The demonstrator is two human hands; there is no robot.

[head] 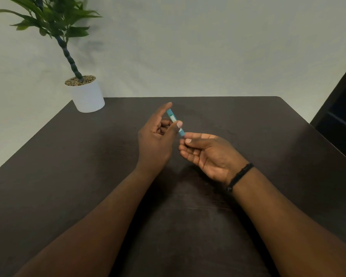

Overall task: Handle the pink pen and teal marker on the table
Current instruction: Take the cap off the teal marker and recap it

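Pinching the teal marker (175,122) between them, both hands: left (155,141) upper, right (210,154) lower end.

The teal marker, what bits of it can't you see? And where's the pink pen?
Head view only:
- Teal marker: its middle is covered by the left hand's thumb, its lower tip by the right hand's fingertips.
- Its label print: too small to read.
- Pink pen: nowhere in view.
- Plant: top cut off by the frame's edge.
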